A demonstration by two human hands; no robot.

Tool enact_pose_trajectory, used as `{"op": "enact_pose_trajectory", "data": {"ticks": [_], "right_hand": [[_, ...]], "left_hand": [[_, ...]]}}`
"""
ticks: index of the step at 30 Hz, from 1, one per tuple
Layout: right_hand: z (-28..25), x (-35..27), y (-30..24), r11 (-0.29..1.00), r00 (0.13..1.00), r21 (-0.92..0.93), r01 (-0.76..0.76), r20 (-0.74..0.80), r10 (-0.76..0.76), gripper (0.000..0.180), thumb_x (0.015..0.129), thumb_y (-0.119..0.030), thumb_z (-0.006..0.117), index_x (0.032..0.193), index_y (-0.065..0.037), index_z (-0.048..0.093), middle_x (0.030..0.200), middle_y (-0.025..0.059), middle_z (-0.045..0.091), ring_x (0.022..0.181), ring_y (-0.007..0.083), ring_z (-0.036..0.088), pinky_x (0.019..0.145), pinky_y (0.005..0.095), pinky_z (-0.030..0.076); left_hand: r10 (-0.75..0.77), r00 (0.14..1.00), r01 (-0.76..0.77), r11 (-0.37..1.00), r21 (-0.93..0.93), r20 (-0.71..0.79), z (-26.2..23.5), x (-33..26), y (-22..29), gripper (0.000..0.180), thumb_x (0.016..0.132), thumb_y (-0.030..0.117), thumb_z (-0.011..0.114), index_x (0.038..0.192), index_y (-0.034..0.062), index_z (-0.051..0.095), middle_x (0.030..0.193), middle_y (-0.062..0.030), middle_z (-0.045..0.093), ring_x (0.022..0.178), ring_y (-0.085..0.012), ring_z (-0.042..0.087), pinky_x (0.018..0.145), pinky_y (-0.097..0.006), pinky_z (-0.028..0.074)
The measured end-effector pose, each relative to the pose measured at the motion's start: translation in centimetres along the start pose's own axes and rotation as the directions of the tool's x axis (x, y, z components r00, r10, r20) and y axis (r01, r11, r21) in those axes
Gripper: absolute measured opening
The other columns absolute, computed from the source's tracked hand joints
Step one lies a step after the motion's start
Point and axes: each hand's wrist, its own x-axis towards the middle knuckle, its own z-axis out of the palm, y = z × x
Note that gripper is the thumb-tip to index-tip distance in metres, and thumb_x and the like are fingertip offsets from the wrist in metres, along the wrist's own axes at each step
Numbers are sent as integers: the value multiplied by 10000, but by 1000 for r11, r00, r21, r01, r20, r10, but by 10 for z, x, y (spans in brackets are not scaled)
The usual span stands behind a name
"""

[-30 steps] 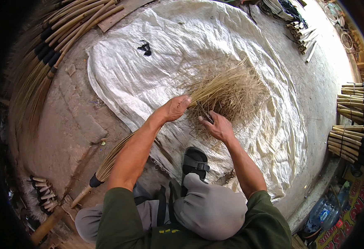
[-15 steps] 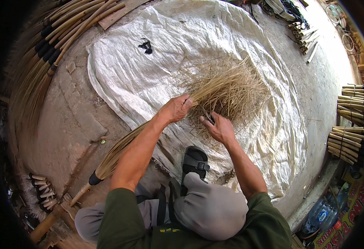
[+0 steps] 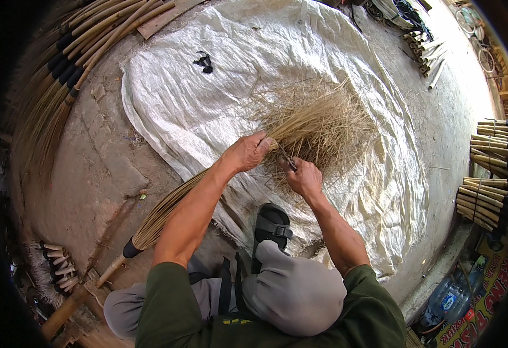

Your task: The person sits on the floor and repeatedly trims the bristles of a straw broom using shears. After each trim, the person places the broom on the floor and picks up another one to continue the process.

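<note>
My left hand [image 3: 250, 152] is wrapped around the bristle end of a long broom [image 3: 154, 223]. The broom lies slantwise under my left forearm, its wooden handle and black collar at the lower left. Past my fist the fine straw bristles [image 3: 300, 120] fan out to the upper right. My right hand [image 3: 304, 177] is closed on dark metal scissors [image 3: 287, 158], whose blades meet the bristles just beside my left hand. Below them is a heap of loose straw clippings [image 3: 335, 136] on a white woven sheet [image 3: 190, 98]. Bristles partly hide the blade tips.
Finished-looking brooms [image 3: 71, 64] are stacked at the upper left. Bundled short sticks [image 3: 486, 197] lie on the right, near a clear plastic bottle [image 3: 451, 301]. Pale sticks [image 3: 428, 52] lie at the upper right, and a black strip [image 3: 204, 62] rests on the sheet. My sandalled foot [image 3: 272, 226] is beneath my hands.
My right hand's thumb and fingers have drawn together, closing the scissors' handles. That hand has turned slightly; my left hand and the broom stay nearly in place.
</note>
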Motion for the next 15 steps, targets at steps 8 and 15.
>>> {"op": "enact_pose_trajectory", "data": {"ticks": [8, 15], "right_hand": [[-8, 0, 15, 983, 989, 181, -7, 147, -20, 680, 951, -704, 510, 1110, -66, 682, 908, 232, 703, 946, 429, 681, 855, 519, 496], [-13, 7, 14, 991, 986, 71, 115, 112, -123, 683, 943, -709, 520, 1022, -43, 651, 901, 253, 693, 944, 463, 667, 862, 532, 494]], "left_hand": [[101, 993, -86, 967, -240, 53, 1, 11, -20, 443, 1083, 412, 497, 1058, -5, 643, 840, -31, 593, 812, -141, 508, 762, -329, 465], [140, 982, -103, 958, -268, 123, -3, 11, -19, 450, 1082, 421, 494, 1061, -4, 643, 826, -22, 564, 804, -137, 473, 751, -328, 454]]}}
